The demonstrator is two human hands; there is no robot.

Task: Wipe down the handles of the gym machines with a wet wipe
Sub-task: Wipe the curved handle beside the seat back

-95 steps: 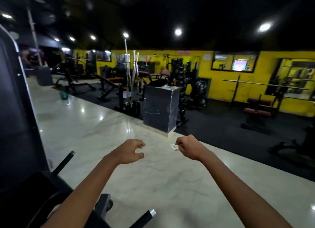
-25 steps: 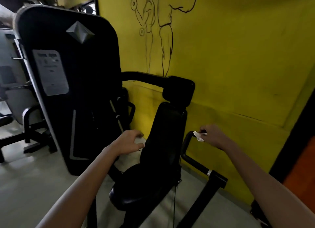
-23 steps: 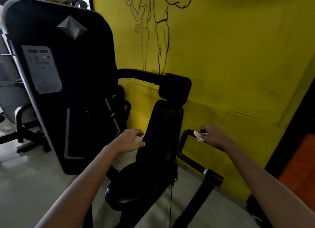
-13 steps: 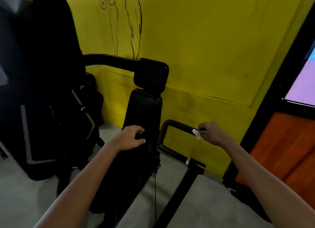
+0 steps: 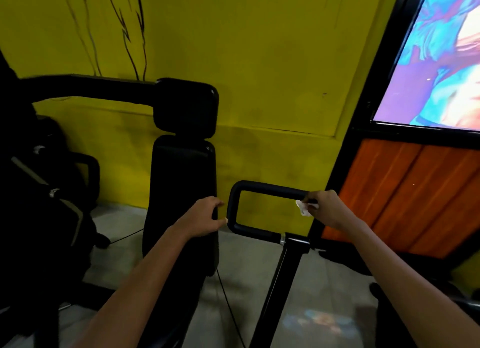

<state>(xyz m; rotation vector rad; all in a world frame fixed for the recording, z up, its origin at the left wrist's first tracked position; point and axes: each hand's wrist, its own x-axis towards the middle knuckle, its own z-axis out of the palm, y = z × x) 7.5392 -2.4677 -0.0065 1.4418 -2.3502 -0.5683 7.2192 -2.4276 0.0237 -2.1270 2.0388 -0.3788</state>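
Wipe [image 5: 302, 207] is pinched in the right hand [image 5: 326, 208], pressed on the handle [image 5: 267, 187] top bar's end; left hand [image 5: 205, 217], loosely curled, nothing held, beside its bend; wiping judged barely begun, the loop's remainder left.

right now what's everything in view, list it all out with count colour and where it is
wet wipe: one, white, pinched in the right hand at the handle's upper bar
handle: one, black loop, right of the back pad, on a black post
back pad: one, black, upright, centre
head pad: one, black, above the back pad
machine frame: one, black, far left
wall: yellow, black line drawing at top left
screen: one, blue and pink picture, top right
panel: orange, below the screen
floor: grey, bottom
left hand: one, fingers curled, beside the handle's left bend
right hand: one, pinching the wipe
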